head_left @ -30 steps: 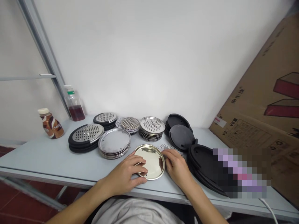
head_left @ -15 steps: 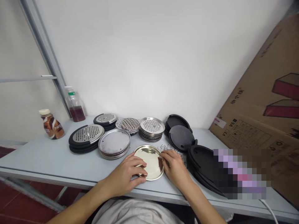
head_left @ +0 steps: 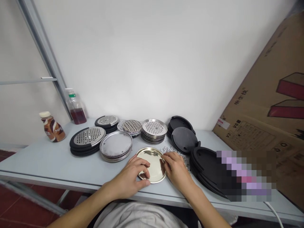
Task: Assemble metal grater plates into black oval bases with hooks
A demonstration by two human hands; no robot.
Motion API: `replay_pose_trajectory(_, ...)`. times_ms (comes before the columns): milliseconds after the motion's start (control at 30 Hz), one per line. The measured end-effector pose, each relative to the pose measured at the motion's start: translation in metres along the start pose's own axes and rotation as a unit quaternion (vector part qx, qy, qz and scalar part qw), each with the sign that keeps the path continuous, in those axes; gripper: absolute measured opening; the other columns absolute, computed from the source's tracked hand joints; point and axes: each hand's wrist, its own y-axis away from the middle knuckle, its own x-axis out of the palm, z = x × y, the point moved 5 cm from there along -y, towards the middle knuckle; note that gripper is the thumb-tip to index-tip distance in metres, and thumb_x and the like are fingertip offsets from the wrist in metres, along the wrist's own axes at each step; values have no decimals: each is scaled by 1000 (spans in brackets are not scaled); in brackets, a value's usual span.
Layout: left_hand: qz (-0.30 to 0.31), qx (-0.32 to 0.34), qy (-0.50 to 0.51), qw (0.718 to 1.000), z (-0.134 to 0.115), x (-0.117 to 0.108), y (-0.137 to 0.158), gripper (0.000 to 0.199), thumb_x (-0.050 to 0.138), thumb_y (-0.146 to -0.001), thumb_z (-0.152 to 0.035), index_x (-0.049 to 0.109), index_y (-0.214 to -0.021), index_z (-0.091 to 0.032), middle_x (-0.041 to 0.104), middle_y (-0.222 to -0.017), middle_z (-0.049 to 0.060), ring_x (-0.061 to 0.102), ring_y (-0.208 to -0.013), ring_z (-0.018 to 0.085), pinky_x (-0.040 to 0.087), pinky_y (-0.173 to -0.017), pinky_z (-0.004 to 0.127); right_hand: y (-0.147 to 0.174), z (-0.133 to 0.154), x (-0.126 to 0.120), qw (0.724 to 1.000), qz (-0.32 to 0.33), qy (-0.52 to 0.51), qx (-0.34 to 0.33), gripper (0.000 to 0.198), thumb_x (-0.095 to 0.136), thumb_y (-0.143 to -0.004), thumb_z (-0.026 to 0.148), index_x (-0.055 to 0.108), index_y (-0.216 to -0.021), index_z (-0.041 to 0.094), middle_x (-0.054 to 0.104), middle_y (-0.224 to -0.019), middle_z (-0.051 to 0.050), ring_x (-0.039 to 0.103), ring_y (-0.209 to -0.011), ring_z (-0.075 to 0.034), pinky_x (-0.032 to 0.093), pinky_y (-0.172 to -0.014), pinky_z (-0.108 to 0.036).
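Note:
A shiny round metal plate [head_left: 153,167] with a raised rim lies flat on the table in front of me. My left hand [head_left: 135,174] rests at its left edge, curved fingers over the plate and thumb apart from them. At the right rim, my right hand [head_left: 175,166] has its fingers closed on the plate's edge; the fingertips are partly hidden. Small wire rings [head_left: 171,148] lie scattered just beyond my right hand. Left of the plate is a stack of similar metal plates [head_left: 116,144].
Perforated grater discs [head_left: 155,128] are stacked behind. Black-rimmed graters [head_left: 89,137] sit at left, black round bases [head_left: 206,164] at right. A brown bottle [head_left: 53,128] and a bottle of dark red liquid [head_left: 78,115] stand far left. A large cardboard box [head_left: 261,110] leans at right.
The thumb and fingers of my left hand have spread a little farther apart. My right hand and the plate stay almost where they were.

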Motion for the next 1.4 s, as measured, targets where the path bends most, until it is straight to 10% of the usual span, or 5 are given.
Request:
replay_pose_trajectory(800, 11, -6, 3, 1000, -3, 1, 3, 16, 76, -80, -17, 67, -91, -26, 64, -123, 2, 55, -123, 22, 10, -121, 46, -1, 0, 0, 1000, 19, -6, 12, 30, 49, -91, 8, 71, -109, 18, 71, -108, -11, 60, -103, -29, 45, -91, -45)
replay_pose_trajectory(933, -7, 0, -3, 1000, -6, -4, 1, 20, 73, -83, -19, 65, -100, -24, 63, -125, 6, 58, -118, 23, 36, -111, 40, -1, 0, -1, 1000, 20, -10, 15, 30, 49, -90, 8, 70, -109, 17, 71, -108, -12, 60, -103, -30, 46, -91, -45)
replay_pose_trajectory(1133, -112, -2, -167, 980, -4, -35, -21, 16, 68, -89, -19, 63, -103, -23, 65, -120, 5, 59, -114, 20, 45, -101, 31, -1, -2, 1, 1000, 14, -17, 13, 30, 48, -91, 10, 70, -109, 17, 71, -107, -12, 61, -102, -30, 47, -90, -46)
replay_pose_trajectory(1400, -131, -115, -289, 941, 53, -101, -99, 34, 76, -83, -27, 63, -112, -13, 60, -123, 17, 51, -121, 37, 39, -104, 54, 2, 6, -7, 999, 17, -42, -17, 38, 60, -90, 37, 64, -124, 19, 63, -127, -14, 54, -120, -31, 39, -106, -50)
